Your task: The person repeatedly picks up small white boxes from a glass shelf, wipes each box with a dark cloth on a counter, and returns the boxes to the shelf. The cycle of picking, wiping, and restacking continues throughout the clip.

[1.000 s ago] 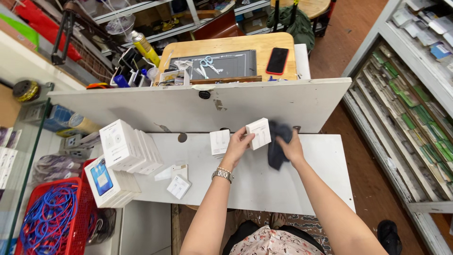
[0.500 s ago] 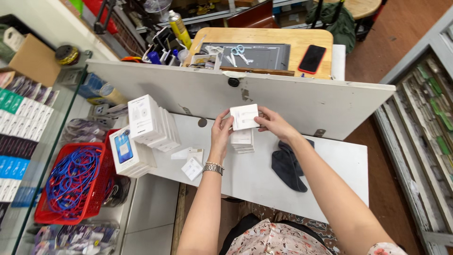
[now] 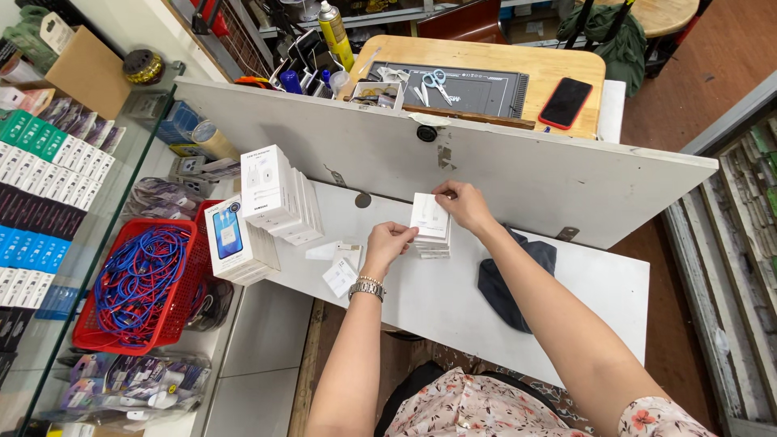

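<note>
Both hands close on a small stack of flat white boxes (image 3: 431, 231) near the back edge of a white desk (image 3: 583, 299): the right hand (image 3: 461, 202) pinches the top box at its far corner, thumb and fingers pressed together, while the left hand (image 3: 390, 241), a metal watch (image 3: 367, 288) on the wrist, grips the stack's near left side with curled fingers. The boxes are smooth, sharp-cornered card and look light; the stack sits slightly uneven, so a nudge from either hand could likely slide the upper ones off, and a loose pinch might let the top box drop. Just left lie small white paper slips (image 3: 338, 267), thin enough to be swept off the front edge by a passing forearm. A dark, soft cloth (image 3: 506, 283) lies crumpled to the right, partly under the right forearm, and could drag with it. Toward the left edge, taller glossy white cartons (image 3: 279, 194) lean in a row beside a printed box (image 3: 231, 239) near the corner; that row looks liable to topple. Beyond the edge, a red plastic basket (image 3: 85, 324) holds coiled blue cables (image 3: 137, 275).
</note>
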